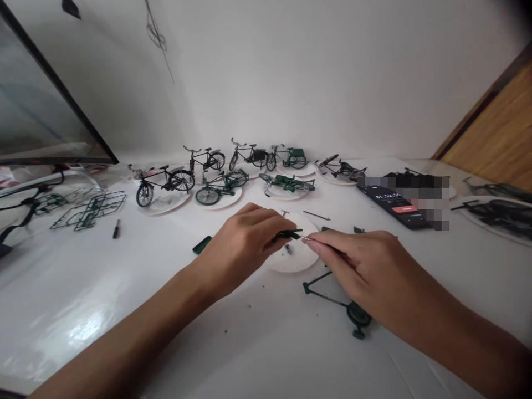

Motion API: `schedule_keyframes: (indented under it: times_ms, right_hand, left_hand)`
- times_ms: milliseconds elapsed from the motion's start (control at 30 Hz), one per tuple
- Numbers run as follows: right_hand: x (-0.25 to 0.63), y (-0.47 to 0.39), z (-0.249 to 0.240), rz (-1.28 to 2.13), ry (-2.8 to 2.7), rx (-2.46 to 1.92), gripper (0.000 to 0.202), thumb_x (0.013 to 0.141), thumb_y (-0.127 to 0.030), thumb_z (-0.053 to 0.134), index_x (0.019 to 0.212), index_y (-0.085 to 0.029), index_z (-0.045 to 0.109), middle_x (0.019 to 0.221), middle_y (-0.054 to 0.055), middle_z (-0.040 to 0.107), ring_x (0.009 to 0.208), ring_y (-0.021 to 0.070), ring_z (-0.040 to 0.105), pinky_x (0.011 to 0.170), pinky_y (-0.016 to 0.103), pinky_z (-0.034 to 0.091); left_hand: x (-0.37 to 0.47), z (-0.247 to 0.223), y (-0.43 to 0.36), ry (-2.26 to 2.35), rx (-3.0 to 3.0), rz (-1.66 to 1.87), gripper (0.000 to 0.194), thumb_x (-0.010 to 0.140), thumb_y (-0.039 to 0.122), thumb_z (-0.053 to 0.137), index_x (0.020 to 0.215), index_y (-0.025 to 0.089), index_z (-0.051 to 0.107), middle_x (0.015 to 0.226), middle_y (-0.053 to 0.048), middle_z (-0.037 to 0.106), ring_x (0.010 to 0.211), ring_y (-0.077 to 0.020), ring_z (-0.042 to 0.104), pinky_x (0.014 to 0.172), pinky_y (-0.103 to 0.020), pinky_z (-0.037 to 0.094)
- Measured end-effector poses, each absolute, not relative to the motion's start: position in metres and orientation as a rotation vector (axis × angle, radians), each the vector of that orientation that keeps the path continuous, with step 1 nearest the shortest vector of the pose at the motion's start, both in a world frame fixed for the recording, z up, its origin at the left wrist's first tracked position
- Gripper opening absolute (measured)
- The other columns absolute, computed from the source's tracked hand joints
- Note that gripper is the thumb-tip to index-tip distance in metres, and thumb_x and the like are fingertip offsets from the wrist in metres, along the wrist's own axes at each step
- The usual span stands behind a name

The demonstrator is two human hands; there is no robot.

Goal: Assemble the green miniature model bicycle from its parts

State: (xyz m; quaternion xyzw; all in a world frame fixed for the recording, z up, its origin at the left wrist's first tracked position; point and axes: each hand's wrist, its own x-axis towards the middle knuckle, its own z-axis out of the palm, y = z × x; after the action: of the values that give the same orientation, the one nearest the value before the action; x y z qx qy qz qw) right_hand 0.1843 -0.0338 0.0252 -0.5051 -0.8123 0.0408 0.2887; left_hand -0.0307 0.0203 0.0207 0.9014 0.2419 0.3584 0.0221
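Note:
My left hand (245, 244) is closed on a small dark green part (288, 234), pinched between thumb and fingers. In my right hand (366, 260) is a thin metal-tipped tool (306, 238), its tip at the end of the green part. Both hands are over a white paper plate (293, 263) that bears small silvery pieces (287, 249). Under and beside my right hand lies a green bicycle frame (328, 292), partly hidden. A green tray-like piece (202, 245) lies just left of my left hand.
Several model bicycles (166, 180) stand or lie on plates along the back. Green part frames (89, 210) and a small screwdriver (117, 229) are at the left. A phone (394, 205) lies at the right, near a plate with black parts (499, 216). Tiny bits dot the front tabletop.

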Motion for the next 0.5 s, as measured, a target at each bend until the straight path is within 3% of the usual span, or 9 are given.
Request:
schedule_keyframes:
  times_ms: [167,367,500]
  right_hand:
    - [0.1824,-0.0345,0.0257,0.349,-2.084,-1.448,0.038,0.1,-0.04,0.049,0.07,-0.021,0.061,0.05,-0.004,0.043,0.044,0.0104,0.035,0.041,0.025,0.025]
    - [0.1832,-0.028,0.0223,1.114,-1.843,-1.484,0.048,0.102,-0.053,0.037,0.09,-0.019,0.069,0.049,-0.008,0.027,0.04,0.0102,0.024,0.037,0.024,0.023]
    - [0.1824,-0.0277,0.0237,0.707,-1.985,-1.518,0.038,0.101,-0.049,0.045,0.093,-0.021,0.069,0.055,-0.004,0.05,0.045,0.0123,0.043,0.042,0.025,0.032]
  left_hand:
    - [-0.0307,0.0223,0.0167,0.726,2.851,1.107,0.012,0.095,0.011,0.062,0.105,0.015,0.066,0.096,-0.006,0.075,0.087,-0.0171,0.068,0.081,-0.031,0.053]
    - [-0.0325,0.023,0.0168,0.67,2.972,0.98,0.016,0.095,0.003,0.054,0.096,0.012,0.066,0.094,-0.009,0.073,0.089,-0.0201,0.067,0.083,-0.035,0.052]
    - [-0.0338,0.0228,0.0195,0.704,2.921,0.967,0.013,0.096,0.008,0.058,0.104,0.012,0.068,0.093,-0.008,0.073,0.086,-0.019,0.067,0.08,-0.033,0.052]
